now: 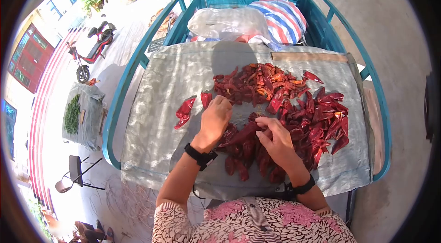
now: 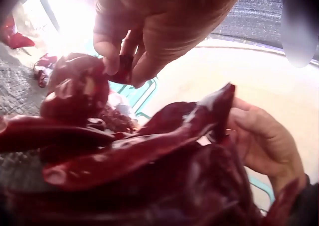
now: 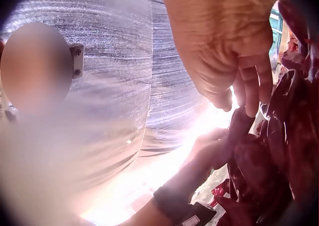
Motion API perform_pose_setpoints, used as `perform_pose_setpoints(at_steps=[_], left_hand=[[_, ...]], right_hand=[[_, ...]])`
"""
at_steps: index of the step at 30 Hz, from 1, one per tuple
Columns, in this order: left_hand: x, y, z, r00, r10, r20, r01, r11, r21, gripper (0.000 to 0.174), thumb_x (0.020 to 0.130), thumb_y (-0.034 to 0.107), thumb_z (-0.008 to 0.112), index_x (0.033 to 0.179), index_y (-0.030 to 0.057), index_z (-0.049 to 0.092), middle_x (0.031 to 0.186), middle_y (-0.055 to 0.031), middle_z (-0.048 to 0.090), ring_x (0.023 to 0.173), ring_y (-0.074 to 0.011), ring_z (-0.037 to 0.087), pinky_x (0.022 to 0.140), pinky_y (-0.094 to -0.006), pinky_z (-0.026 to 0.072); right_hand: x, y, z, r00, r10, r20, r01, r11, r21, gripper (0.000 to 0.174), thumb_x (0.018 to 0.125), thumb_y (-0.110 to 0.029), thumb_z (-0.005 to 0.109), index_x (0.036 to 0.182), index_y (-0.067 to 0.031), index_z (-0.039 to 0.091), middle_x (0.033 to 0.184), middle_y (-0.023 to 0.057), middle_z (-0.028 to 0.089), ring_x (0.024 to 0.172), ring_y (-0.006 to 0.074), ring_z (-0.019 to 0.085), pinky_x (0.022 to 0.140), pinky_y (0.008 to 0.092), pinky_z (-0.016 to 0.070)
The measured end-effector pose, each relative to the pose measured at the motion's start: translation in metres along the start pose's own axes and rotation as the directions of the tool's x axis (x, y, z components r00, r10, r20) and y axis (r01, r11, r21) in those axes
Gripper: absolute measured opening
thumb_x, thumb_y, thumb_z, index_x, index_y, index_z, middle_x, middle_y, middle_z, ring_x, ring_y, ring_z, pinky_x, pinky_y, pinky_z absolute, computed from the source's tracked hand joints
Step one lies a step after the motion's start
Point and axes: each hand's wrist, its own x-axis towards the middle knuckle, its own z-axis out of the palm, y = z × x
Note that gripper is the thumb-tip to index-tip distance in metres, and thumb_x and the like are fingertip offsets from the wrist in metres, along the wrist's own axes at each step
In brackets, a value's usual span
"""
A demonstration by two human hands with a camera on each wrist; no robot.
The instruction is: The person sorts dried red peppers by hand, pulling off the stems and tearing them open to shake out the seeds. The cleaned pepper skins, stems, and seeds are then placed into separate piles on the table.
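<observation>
A spread of dried red chili peppers [image 1: 321,114] lies on the grey cloth [image 1: 156,87]. My left hand [image 1: 215,119] is over the left side of the pile, fingers curled. In the left wrist view, its thumb and fingers pinch a small dark red pepper piece [image 2: 121,72], mostly hidden by the fingers. My right hand [image 1: 279,144] is over the near part of the pile. Between its thumb and fingertips lies the tip of a long, dark red pepper [image 1: 243,135]. Several more peppers [image 2: 129,156] fill the foreground of the left wrist view.
Smaller orange-red peppers [image 1: 266,78] form a heap farther back. Two loose peppers lie left of the pile, one a wrinkled pepper [image 1: 185,112]. Blue rails [image 1: 131,73] flank the cloth. A wooden strip [image 1: 310,56] and a striped bag [image 1: 280,18] are behind.
</observation>
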Motion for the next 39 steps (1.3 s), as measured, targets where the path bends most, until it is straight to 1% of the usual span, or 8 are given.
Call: perform_pose_setpoints(at_steps=[4, 8, 12, 15, 18, 23, 26, 39], left_hand=[[-0.013, 0.044, -0.019, 0.939, -0.341, 0.044, 0.301, 0.753, -0.584, 0.023, 0.090, 0.005, 0.071, 0.105, 0.0023, 0.052, 0.095, -0.0096, 0.064, 0.069, -0.0171, 0.065, 0.059, -0.0312, 0.0502], [-0.025, 0.073, -0.038, 0.898, -0.275, 0.345, 0.410, 0.230, -0.883, 0.026, 0.101, 0.010, 0.064, 0.123, 0.0045, 0.050, 0.099, -0.0059, 0.065, 0.074, -0.0107, 0.065, 0.060, -0.0228, 0.0510], [-0.025, 0.069, -0.044, 0.863, -0.293, 0.412, 0.486, 0.255, -0.836, 0.020, 0.103, 0.011, 0.061, 0.120, 0.0055, 0.053, 0.097, -0.0040, 0.066, 0.072, -0.0087, 0.064, 0.061, -0.0210, 0.0504], [-0.027, 0.026, -0.027, 0.848, -0.416, 0.330, 0.499, 0.411, -0.763, 0.025, 0.100, 0.011, 0.066, 0.121, 0.0051, 0.056, 0.110, -0.0095, 0.064, 0.075, -0.0106, 0.065, 0.066, -0.0246, 0.0523], [-0.028, 0.005, -0.018, 0.890, -0.454, 0.038, 0.455, 0.887, -0.074, 0.035, 0.094, 0.013, 0.072, 0.126, 0.0070, 0.059, 0.127, -0.0164, 0.056, 0.080, -0.0138, 0.064, 0.072, -0.0285, 0.0535], [-0.028, -0.023, 0.002, 0.860, -0.472, 0.193, 0.454, 0.881, 0.130, 0.049, 0.097, 0.044, 0.063, 0.133, 0.0114, 0.064, 0.152, -0.0318, 0.039, 0.123, -0.0454, 0.060, 0.101, -0.0500, 0.0501], [-0.022, -0.010, -0.004, 0.771, -0.562, 0.298, 0.539, 0.826, 0.163, 0.050, 0.098, 0.046, 0.059, 0.135, 0.0124, 0.063, 0.154, -0.0320, 0.037, 0.129, -0.0468, 0.054, 0.104, -0.0510, 0.0476], [-0.040, 0.002, -0.023, 0.906, -0.415, 0.078, 0.419, 0.907, -0.042, 0.043, 0.099, 0.025, 0.060, 0.134, -0.0003, 0.059, 0.150, -0.0211, 0.048, 0.125, -0.0414, 0.059, 0.101, -0.0466, 0.0499]], right_hand=[[0.004, -0.009, 0.004, 1.000, -0.016, -0.013, 0.016, 1.000, 0.004, 0.041, 0.089, -0.005, 0.071, 0.128, -0.0075, 0.060, 0.113, 0.0132, 0.065, 0.088, 0.0255, 0.069, 0.078, 0.0356, 0.0563], [0.004, -0.017, 0.012, 0.998, -0.047, 0.041, 0.044, 0.997, 0.070, 0.044, 0.088, -0.003, 0.071, 0.130, -0.0066, 0.059, 0.114, 0.0147, 0.064, 0.089, 0.0282, 0.069, 0.077, 0.0365, 0.0568], [0.004, 0.000, 0.015, 0.981, -0.170, 0.093, 0.170, 0.985, 0.007, 0.046, 0.088, -0.002, 0.071, 0.132, -0.0055, 0.058, 0.123, 0.0155, 0.061, 0.087, 0.0256, 0.070, 0.078, 0.0368, 0.0571], [0.008, -0.018, 0.014, 1.000, -0.019, 0.012, 0.020, 0.999, -0.031, 0.046, 0.088, -0.002, 0.072, 0.132, -0.0063, 0.058, 0.126, 0.0148, 0.059, 0.085, 0.0231, 0.070, 0.078, 0.0367, 0.0573], [0.008, -0.015, 0.016, 0.999, -0.008, -0.054, 0.006, 0.999, -0.054, 0.044, 0.089, -0.004, 0.071, 0.130, -0.0075, 0.059, 0.125, 0.0144, 0.060, 0.079, 0.0225, 0.069, 0.078, 0.0368, 0.0575], [0.002, -0.012, 0.020, 0.999, -0.043, -0.004, 0.043, 0.997, -0.057, 0.043, 0.090, -0.007, 0.071, 0.131, -0.0090, 0.058, 0.125, 0.0134, 0.060, 0.076, 0.0217, 0.069, 0.077, 0.0363, 0.0576], [0.001, -0.013, 0.018, 0.999, -0.037, 0.035, 0.040, 0.997, -0.069, 0.043, 0.090, -0.007, 0.071, 0.131, -0.0091, 0.058, 0.124, 0.0128, 0.061, 0.077, 0.0221, 0.069, 0.077, 0.0362, 0.0578], [0.002, -0.013, 0.017, 0.997, -0.077, 0.017, 0.077, 0.997, -0.004, 0.046, 0.089, -0.003, 0.071, 0.132, -0.0088, 0.057, 0.132, 0.0153, 0.058, 0.079, 0.0213, 0.069, 0.077, 0.0349, 0.0580]])
